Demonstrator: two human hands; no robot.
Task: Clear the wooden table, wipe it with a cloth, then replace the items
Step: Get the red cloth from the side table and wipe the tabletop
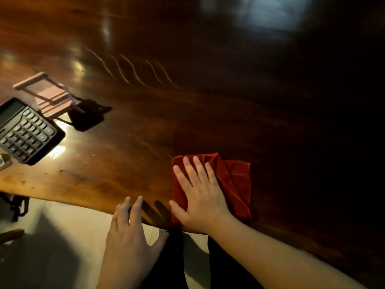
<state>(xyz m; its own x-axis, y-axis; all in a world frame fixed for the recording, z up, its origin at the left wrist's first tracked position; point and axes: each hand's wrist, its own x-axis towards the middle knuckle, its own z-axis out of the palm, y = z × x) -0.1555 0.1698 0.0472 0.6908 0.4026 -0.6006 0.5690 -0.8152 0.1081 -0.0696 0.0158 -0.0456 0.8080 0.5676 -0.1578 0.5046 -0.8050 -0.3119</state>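
A folded red cloth (pixel 235 180) lies on the dark wooden table (pixel 187 101) near its front edge. My right hand (pixel 200 195) lies flat on the cloth's left half, fingers spread, palm pressing down. My left hand (pixel 131 234) hovers at the table's front edge just left of the cloth, fingers apart, holding nothing. A black calculator (pixel 27 130) lies at the far left of the table. Behind it stands a small pink stand (pixel 50 97) with a dark base.
A small pale object (pixel 4 161) peeks in at the left edge beside the calculator. Below the table's front edge is a light floor (pixel 62 236) with dark chair parts (pixel 16 205) at the left. My dark trousers show under the hands.
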